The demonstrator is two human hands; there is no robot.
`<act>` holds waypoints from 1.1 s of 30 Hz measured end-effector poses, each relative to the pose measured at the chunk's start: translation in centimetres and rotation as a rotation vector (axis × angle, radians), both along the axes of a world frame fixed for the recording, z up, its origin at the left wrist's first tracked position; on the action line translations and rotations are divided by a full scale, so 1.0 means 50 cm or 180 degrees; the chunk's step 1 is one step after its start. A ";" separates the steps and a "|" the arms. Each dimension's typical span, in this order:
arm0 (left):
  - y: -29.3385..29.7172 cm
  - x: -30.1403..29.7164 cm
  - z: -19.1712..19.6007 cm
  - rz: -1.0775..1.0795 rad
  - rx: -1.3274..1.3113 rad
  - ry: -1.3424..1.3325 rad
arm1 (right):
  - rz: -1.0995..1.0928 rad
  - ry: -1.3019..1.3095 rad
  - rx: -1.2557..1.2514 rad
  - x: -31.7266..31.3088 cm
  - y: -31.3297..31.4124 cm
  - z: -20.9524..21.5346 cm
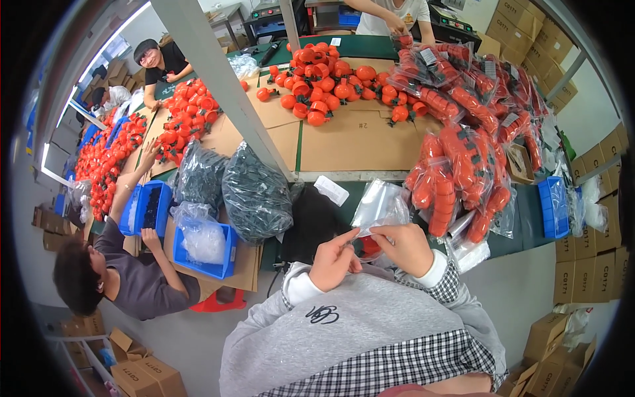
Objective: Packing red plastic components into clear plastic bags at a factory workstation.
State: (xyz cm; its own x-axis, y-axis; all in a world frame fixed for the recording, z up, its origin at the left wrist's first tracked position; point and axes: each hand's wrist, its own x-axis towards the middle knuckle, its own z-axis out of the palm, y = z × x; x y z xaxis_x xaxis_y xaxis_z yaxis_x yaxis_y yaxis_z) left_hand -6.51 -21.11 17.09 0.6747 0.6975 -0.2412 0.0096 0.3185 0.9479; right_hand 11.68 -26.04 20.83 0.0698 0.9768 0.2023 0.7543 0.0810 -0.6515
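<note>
One clear bag spreads away from the person's fingertips over the near edge of the green table. The right hand has thumb and forefinger brought together on the bag's near edge, a light pinch. The left hand stretches its forefinger to the same edge, its other fingers curled; whether it has hold of the film cannot be told. Something red shows below the fingertips, too covered to make out.

Just right of the bag, filled bags of red pieces are heaped, the heap reaching to the table's far side. Loose red pieces lie on cardboard beyond a pale rail. A white label lies left of the clear bag, near something black. Farther left stands a bulging bag of dark pieces, with a blue bin holding clear plastic on its near side.

At the left, a co-worker has one hand at a second bin and the other stretched toward more red pieces. Another blue bin stands at the right.
</note>
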 end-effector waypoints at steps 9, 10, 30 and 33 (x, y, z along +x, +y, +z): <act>0.001 -0.001 0.000 0.0029 -0.0013 -0.0030 | 0.0407 -0.0139 -0.0270 0.007 0.004 0.010; 0.001 0.000 0.000 0.0023 -0.0025 -0.0024 | 0.0404 -0.0138 -0.0271 0.006 0.004 0.006; 0.000 -0.003 -0.005 0.0042 0.0042 -0.0035 | -0.0010 -0.0641 -0.0141 -0.010 0.009 0.031; 0.001 -0.005 -0.005 0.0042 0.0029 -0.0017 | 0.0220 -0.0918 -0.0365 -0.004 0.006 0.019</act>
